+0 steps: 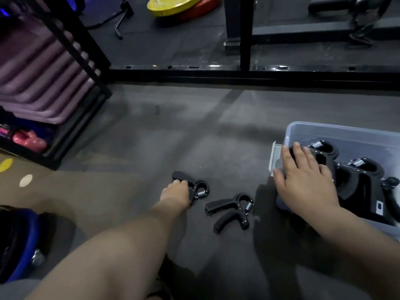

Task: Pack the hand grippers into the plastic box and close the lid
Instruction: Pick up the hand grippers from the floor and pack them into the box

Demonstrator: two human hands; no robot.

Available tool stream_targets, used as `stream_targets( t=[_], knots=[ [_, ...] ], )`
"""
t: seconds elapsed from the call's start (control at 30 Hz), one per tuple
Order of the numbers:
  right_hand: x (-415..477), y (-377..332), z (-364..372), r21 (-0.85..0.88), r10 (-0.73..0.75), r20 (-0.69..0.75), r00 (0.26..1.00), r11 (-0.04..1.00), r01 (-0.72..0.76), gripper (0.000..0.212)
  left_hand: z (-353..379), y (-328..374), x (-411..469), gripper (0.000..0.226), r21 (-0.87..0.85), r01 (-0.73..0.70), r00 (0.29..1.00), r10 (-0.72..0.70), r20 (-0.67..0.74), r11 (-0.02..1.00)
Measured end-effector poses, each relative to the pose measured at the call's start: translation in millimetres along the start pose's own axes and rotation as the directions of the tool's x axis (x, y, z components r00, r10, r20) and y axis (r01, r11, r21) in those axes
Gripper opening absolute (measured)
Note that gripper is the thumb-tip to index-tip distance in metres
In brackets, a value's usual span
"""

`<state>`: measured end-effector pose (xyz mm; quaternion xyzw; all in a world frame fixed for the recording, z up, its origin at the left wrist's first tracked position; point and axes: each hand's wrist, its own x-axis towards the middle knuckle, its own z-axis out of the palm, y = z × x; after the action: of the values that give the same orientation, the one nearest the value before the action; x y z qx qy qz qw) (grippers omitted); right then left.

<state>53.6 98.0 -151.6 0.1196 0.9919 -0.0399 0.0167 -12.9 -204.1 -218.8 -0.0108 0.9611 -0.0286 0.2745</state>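
Observation:
Two black hand grippers with steel springs lie on the dark floor. My left hand (175,192) closes on the left hand gripper (195,187), fingers over its handle. The second hand gripper (232,211) lies free just to the right. A clear plastic box (324,132) stands at the right with no lid on it, holding several black hand grippers (365,180). My right hand (303,180) rests flat, fingers spread, on the grippers at the box's left end. No lid is in view.
A black metal rack (86,61) with purple mats and pink dumbbells (29,140) stands at the left. A black frame rail (238,74) crosses the floor behind. Yellow and red weight plates (173,5) lie far back. A blue-black object (19,241) sits at the lower left.

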Motion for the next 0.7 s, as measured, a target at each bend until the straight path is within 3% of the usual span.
stream_targets(
  t=[0.37,0.57,0.63,0.7],
  knots=[
    [-2,0,6,-0.025,0.004,-0.039,0.999,1.0,-0.005,0.063,27,-9,16,0.033,0.107,-0.008,0.994,0.019,-0.109,0.994],
    [-2,-3,6,-0.026,0.007,-0.029,1.0,1.0,-0.008,0.064,32,0,10,0.027,0.309,-0.163,0.945,0.238,-0.223,0.937],
    [-2,-4,6,-0.017,0.014,-0.022,1.0,1.0,-0.014,0.064,30,8,7,0.028,0.173,-0.113,0.957,0.154,-0.247,0.978],
    [-2,-4,5,-0.011,0.018,-0.006,1.0,1.0,-0.018,0.064,21,19,4,0.03,-0.143,-0.011,0.973,-0.022,-0.231,0.99]
  ],
)
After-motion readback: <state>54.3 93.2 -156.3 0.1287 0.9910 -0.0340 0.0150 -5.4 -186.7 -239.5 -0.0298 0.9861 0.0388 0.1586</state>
